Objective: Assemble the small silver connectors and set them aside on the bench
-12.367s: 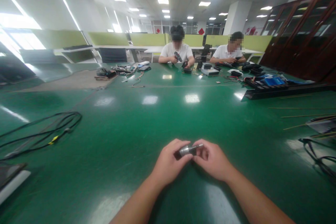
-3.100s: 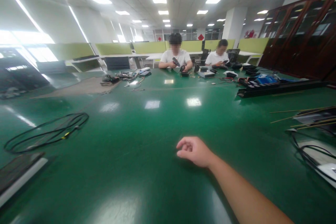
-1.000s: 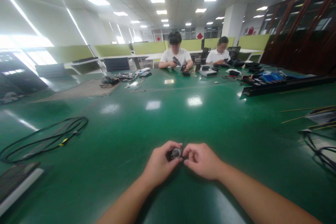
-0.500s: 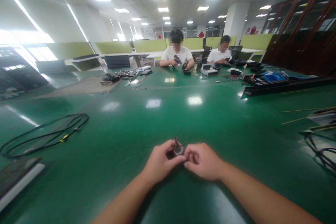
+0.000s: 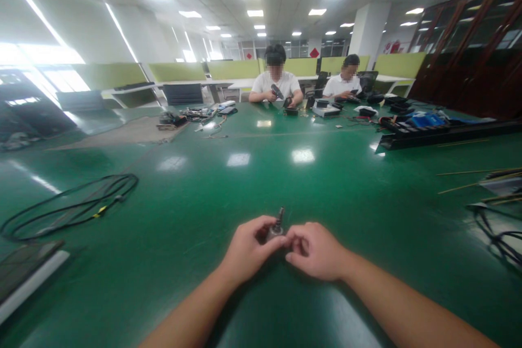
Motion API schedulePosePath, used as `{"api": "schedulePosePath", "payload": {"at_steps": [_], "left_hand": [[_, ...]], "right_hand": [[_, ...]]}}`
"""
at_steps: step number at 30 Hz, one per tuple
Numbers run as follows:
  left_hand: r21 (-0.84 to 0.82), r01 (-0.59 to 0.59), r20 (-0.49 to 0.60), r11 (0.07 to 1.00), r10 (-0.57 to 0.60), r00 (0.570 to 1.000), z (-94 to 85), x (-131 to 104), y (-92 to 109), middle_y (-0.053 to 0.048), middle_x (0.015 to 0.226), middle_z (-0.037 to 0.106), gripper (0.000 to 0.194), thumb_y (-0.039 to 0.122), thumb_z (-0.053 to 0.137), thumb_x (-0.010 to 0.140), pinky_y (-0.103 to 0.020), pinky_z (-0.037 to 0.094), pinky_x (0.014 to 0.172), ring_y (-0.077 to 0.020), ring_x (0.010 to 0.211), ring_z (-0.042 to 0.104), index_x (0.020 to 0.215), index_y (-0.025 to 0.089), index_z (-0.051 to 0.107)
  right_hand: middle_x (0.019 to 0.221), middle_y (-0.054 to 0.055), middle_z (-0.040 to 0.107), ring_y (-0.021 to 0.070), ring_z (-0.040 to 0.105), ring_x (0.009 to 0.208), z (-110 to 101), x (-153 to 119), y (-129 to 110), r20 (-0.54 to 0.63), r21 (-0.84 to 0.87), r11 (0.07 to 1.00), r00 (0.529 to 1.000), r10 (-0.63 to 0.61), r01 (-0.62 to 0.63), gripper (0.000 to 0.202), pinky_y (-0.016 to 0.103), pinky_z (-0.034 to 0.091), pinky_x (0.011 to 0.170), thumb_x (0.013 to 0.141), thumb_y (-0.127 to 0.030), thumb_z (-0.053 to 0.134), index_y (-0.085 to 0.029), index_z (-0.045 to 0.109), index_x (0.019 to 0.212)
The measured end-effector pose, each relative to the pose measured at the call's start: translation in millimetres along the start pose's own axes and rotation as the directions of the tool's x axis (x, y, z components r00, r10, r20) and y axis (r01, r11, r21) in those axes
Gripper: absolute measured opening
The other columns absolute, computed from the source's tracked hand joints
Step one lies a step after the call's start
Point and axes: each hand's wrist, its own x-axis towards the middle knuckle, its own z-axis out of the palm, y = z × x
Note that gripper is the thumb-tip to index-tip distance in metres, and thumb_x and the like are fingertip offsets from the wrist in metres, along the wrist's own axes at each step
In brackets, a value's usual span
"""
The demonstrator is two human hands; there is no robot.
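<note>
A small metal part with a thin stepped shaft on a round base (image 5: 278,223) stands just above the green table. My left hand (image 5: 253,244) is closed around the base, the thumb in front and the forefinger behind. The shaft points up, leaning slightly right. My right hand (image 5: 316,250) is beside the part, its fingers curled in and their tips by my left thumb tip. Whatever lies between those right fingertips, if anything, is hidden. Lower portions of the part are covered by my left fingers.
A coiled black cable (image 5: 101,212) lies at left, above a flat panel with a pale edge (image 5: 36,283). Thin rods (image 5: 460,185) and black wires (image 5: 493,234) are at right. Across the green table (image 5: 196,190), a person (image 5: 275,84) holds a dark tool; another person (image 5: 345,84) sits at right.
The metal part has turned in my left hand: its shaft leaned left before and leans right now. My right hand has hardly moved.
</note>
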Motion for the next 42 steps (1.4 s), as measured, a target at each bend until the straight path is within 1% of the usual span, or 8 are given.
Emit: {"api": "schedulePosePath", "payload": {"at_steps": [3, 6, 11, 18, 20, 23, 27, 42], "left_hand": [[0.023, -0.014, -0.064, 1.000, 0.015, 0.998, 0.8, 0.3, -3.1, -0.002, 0.089, 0.073, 0.027, 0.039, 0.075, 0.078, -0.027, 0.047, 0.070, -0.0177, 0.076, 0.063, 0.099, 0.022, 0.074], [0.029, -0.041, -0.064, 0.999, 0.043, 0.997, 1.5, -0.1, -7.1, -0.002, 0.090, 0.073, 0.026, 0.038, 0.074, 0.079, -0.027, 0.047, 0.070, -0.0176, 0.077, 0.063, 0.100, 0.023, 0.074], [0.030, -0.045, -0.077, 0.999, 0.047, 0.996, 2.0, -0.9, -11.2, -0.002, 0.097, 0.071, 0.044, 0.034, 0.080, 0.075, -0.028, 0.049, 0.072, -0.0169, 0.077, 0.064, 0.116, 0.024, 0.068], [0.103, -0.181, -0.095, 0.978, 0.191, 0.977, -1.0, -1.9, -8.5, -0.003, 0.092, 0.069, 0.025, 0.028, 0.082, 0.075, -0.029, 0.047, 0.076, -0.0185, 0.084, 0.063, 0.095, 0.020, 0.069], [0.083, -0.231, -0.086, 0.969, 0.238, 0.968, -1.4, -1.6, -7.8, -0.003, 0.093, 0.069, 0.024, 0.025, 0.080, 0.076, -0.029, 0.047, 0.077, -0.0183, 0.086, 0.062, 0.097, 0.020, 0.069], [0.034, -0.291, -0.068, 0.956, 0.293, 0.954, -0.6, -0.6, -7.8, -0.003, 0.095, 0.068, 0.022, 0.019, 0.078, 0.078, -0.029, 0.047, 0.079, -0.0175, 0.088, 0.062, 0.098, 0.021, 0.069], [0.022, -0.297, -0.057, 0.955, 0.298, 0.953, 0.8, -0.2, -7.9, -0.002, 0.094, 0.067, 0.021, 0.016, 0.078, 0.078, -0.028, 0.046, 0.078, -0.0167, 0.088, 0.061, 0.097, 0.021, 0.069], [0.021, -0.298, -0.035, 0.954, 0.298, 0.954, 1.0, -1.8, -6.2, -0.002, 0.091, 0.068, 0.020, 0.020, 0.079, 0.078, -0.027, 0.046, 0.075, -0.0163, 0.084, 0.062, 0.095, 0.021, 0.069]], "right_hand": [[0.059, -0.006, 0.066, 0.0110, 0.054, 0.050, -0.2, 0.0, -1.3, -0.002, -0.008, 1.000, 1.000, -0.001, 0.001, 0.009, 0.024, 0.039, 0.061, 0.074, -0.020, 0.071, -0.021, 0.068, 0.083], [0.059, -0.005, 0.063, 0.0101, 0.051, 0.049, 1.5, 0.9, -0.4, -0.016, 0.038, 0.999, 0.999, 0.028, -0.027, 0.009, 0.023, 0.036, 0.055, 0.075, -0.019, 0.069, -0.020, 0.068, 0.084], [0.062, -0.004, 0.058, 0.0105, 0.048, 0.053, 4.1, 3.9, 3.9, -0.173, 0.218, 0.969, 0.973, 0.151, -0.112, 0.014, 0.021, 0.034, 0.051, 0.080, -0.015, 0.063, -0.018, 0.067, 0.092], [0.058, -0.007, 0.049, 0.0091, 0.041, 0.049, 4.7, 2.2, 2.4, -0.175, 0.186, 0.979, 0.978, 0.113, -0.080, 0.019, 0.021, 0.028, 0.048, 0.076, -0.009, 0.062, -0.019, 0.065, 0.093], [0.061, -0.006, 0.053, 0.0094, 0.044, 0.050, 6.0, 1.6, 2.9, -0.182, 0.179, 0.982, 0.979, 0.095, -0.062, 0.021, 0.021, 0.031, 0.049, 0.077, -0.008, 0.061, -0.019, 0.065, 0.095], [0.074, -0.002, 0.065, 0.0112, 0.055, 0.058, 9.0, 1.4, 5.8, -0.185, 0.213, 0.977, 0.980, 0.066, -0.026, 0.026, 0.021, 0.041, 0.055, 0.078, -0.006, 0.060, -0.020, 0.064, 0.100], [0.085, 0.002, 0.071, 0.0144, 0.064, 0.069, 11.9, 0.9, 9.3, -0.190, 0.217, 0.976, 0.981, 0.039, 0.003, 0.027, 0.023, 0.050, 0.065, 0.078, -0.006, 0.061, -0.021, 0.065, 0.101], [0.087, 0.001, 0.070, 0.0156, 0.065, 0.072, 10.5, 0.2, 7.6, -0.227, 0.178, 0.984, 0.974, 0.017, 0.025, 0.030, 0.024, 0.050, 0.067, 0.079, -0.007, 0.062, -0.023, 0.064, 0.104]]}}
